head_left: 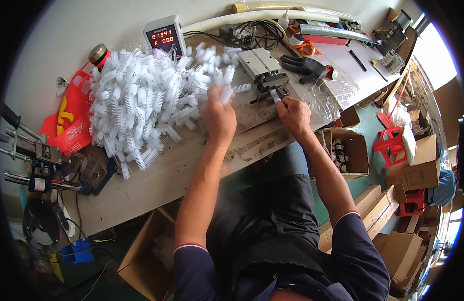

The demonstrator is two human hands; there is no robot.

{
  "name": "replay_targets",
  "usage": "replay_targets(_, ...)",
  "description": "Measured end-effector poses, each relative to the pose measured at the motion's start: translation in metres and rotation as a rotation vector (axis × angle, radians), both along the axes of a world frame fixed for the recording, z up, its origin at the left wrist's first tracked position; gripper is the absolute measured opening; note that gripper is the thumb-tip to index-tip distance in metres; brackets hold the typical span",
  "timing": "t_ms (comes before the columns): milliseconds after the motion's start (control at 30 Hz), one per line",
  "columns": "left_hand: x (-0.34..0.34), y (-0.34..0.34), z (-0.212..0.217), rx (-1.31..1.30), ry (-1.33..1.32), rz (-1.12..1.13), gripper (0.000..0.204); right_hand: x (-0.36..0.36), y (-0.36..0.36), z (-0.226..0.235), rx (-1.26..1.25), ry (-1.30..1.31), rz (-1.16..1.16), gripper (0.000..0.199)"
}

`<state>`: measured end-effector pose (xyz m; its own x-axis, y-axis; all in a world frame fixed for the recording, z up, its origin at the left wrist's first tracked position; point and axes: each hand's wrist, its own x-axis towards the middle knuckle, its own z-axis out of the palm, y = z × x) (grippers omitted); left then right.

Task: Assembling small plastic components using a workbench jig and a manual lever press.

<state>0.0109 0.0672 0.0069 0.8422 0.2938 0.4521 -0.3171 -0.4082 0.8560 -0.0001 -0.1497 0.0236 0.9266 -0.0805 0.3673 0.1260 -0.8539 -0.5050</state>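
A big heap of white spiral bristle brushes (136, 105) with thin wire ends covers the bench's left half. My left hand (220, 118) is closed at the heap's right edge, with white brushes (226, 94) sticking up out of its fingers. Before a small metal clamping machine (264, 70), my right hand (294, 115) pinches a white brush (276, 96). The far end of that brush meets the machine's front jaw; whether it sits inside the jaw cannot be made out.
A digital counter (164, 36) with a red display stands behind the heap. Right of the machine lie a black glove (306, 67) and loose wires (324, 103). A lever press (51, 163) stands at far left. Cardboard boxes (345, 148) and red stools (390, 145) are on the right.
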Motion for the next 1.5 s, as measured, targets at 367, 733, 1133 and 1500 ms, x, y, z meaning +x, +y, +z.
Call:
replay_targets(367,-0.014,-0.012,0.011,0.353,-0.122,0.083,0.018,0.003,-0.002,-0.003,0.030,-0.100,-0.088,0.032)
replay_targets(733,-0.008,-0.059,0.012,0.672,-0.158,-0.191,0.024,0.003,-0.005,-0.010,0.065,-0.176,-0.062,0.028)
replay_targets(1133,-0.011,-0.073,0.020,1.017,-0.048,-0.147,0.007,0.003,-0.006,-0.011,0.059,-0.198,-0.018,0.025)
replay_targets(1500,0.033,-0.025,0.045,0.875,0.148,0.020,0.014,0.002,-0.009,-0.012,0.094,-0.244,0.025,0.029)
